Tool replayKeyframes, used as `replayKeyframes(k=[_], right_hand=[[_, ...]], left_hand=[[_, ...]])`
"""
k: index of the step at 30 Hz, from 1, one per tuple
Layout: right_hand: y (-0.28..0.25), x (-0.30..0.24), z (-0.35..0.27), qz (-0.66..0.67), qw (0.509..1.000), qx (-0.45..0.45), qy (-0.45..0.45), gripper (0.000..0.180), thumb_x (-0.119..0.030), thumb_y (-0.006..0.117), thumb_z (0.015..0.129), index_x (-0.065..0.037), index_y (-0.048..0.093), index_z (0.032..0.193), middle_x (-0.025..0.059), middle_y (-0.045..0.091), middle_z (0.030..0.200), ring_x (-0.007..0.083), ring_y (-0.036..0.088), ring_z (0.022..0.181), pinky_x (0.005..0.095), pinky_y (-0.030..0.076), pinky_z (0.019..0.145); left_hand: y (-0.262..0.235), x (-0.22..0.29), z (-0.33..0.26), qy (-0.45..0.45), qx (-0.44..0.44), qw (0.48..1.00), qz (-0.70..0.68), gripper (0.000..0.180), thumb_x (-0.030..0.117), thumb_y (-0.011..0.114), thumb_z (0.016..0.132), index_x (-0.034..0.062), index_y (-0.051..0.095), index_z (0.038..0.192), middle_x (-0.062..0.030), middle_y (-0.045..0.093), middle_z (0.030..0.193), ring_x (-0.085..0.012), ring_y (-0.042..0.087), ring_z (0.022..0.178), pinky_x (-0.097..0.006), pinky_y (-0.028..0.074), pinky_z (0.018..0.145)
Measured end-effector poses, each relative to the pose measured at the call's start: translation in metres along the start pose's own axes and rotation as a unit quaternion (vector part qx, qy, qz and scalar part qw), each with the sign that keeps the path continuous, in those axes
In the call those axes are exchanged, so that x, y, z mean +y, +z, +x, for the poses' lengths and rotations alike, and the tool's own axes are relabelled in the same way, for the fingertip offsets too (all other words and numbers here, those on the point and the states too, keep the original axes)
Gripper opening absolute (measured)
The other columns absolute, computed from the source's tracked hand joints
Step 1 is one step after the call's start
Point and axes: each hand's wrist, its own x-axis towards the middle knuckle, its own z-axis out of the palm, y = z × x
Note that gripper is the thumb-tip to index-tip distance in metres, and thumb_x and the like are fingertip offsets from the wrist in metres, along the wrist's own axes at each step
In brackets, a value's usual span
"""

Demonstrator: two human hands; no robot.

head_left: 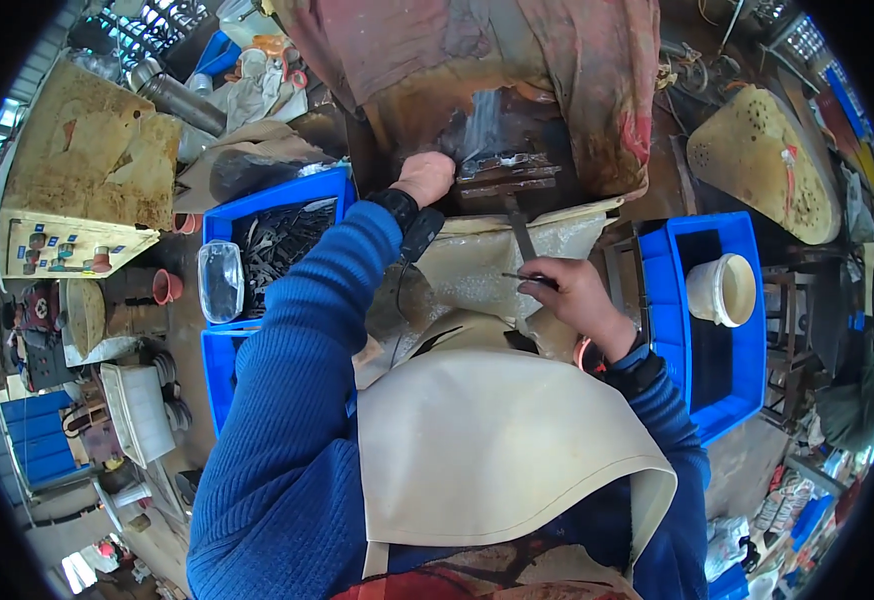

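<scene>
My left hand [427,178] is closed in a fist at the left side of a wet machine opening; whatever its fingers wrap round is hidden. Just right of it sits a metal fixture [507,172], with whitish water [482,122] running down behind. A flat metal bar [520,228] slants from that fixture toward me. Beside the bar's near end, my right hand [579,300] pinches a thin dark metal piece [527,277] between thumb and fingers. Below both hands, wet plastic sheeting [497,265] spreads over the front of the machine.
A blue crate [337,185] of dark thin metal pieces [282,240] stands left, with a clear plastic tub [221,282] on its edge. On the right, another blue crate [665,300] holds a white bucket [722,290]. Stained cloth [617,90] drapes the machine. A control box [82,245] stands far left.
</scene>
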Motion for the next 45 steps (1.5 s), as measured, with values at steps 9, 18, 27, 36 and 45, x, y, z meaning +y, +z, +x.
replayKeyframes(k=[9,18,27,36,45], right_hand=[[-0.030,0.039,0.044,0.446,0.826,0.019,0.345,0.015,-0.011,0.063,0.091,-0.002,0.063,0.102,0.0040,0.062,0.079,0.0159,0.062,0.071,0.0302,0.050,0.066],[0.036,0.054,0.125,0.750,0.618,0.118,0.203,0.018,-0.008,0.061,0.091,0.000,0.057,0.107,0.0124,0.063,0.096,0.0240,0.061,0.085,0.0385,0.052,0.082],[0.025,0.052,0.123,0.724,0.614,0.174,0.263,0.019,-0.005,0.055,0.095,-0.002,0.054,0.113,0.0102,0.061,0.094,0.0195,0.060,0.083,0.0381,0.052,0.077],[-0.014,0.104,0.112,0.605,0.740,0.127,0.265,0.016,-0.009,0.050,0.098,-0.004,0.057,0.112,0.0053,0.058,0.084,0.0142,0.054,0.068,0.0321,0.047,0.064],[-0.011,0.147,0.094,-0.154,0.959,0.211,0.113,0.016,-0.017,0.054,0.093,-0.005,0.056,0.103,0.0186,0.063,0.094,0.0403,0.061,0.080,0.0490,0.050,0.069]], left_hand=[[-0.058,0.027,-0.042,-0.117,0.116,0.973,-0.160,0.027,0.029,0.056,0.084,0.0068,0.072,0.085,-0.0169,0.069,0.092,-0.0352,0.066,0.087,-0.045,0.053,0.077],[-0.093,0.086,-0.072,-0.003,0.261,0.961,-0.090,0.021,0.025,0.059,0.081,0.0074,0.069,0.077,-0.0131,0.067,0.077,-0.0325,0.066,0.073,-0.044,0.053,0.066],[-0.096,0.090,-0.087,0.025,0.204,0.946,-0.250,0.014,0.007,0.061,0.083,0.0048,0.068,0.095,-0.0120,0.066,0.082,-0.0249,0.065,0.065,-0.035,0.052,0.058],[-0.090,0.032,-0.063,-0.135,0.084,0.728,-0.667,0.042,-0.011,0.046,0.087,0.0054,0.061,0.123,-0.0089,0.067,0.098,-0.0112,0.063,0.077,-0.025,0.052,0.069],[-0.011,0.007,-0.001,-0.010,0.182,0.834,-0.521,0.037,-0.014,0.046,0.084,0.0012,0.067,0.110,-0.0072,0.070,0.090,-0.0130,0.063,0.086,-0.027,0.049,0.080]])
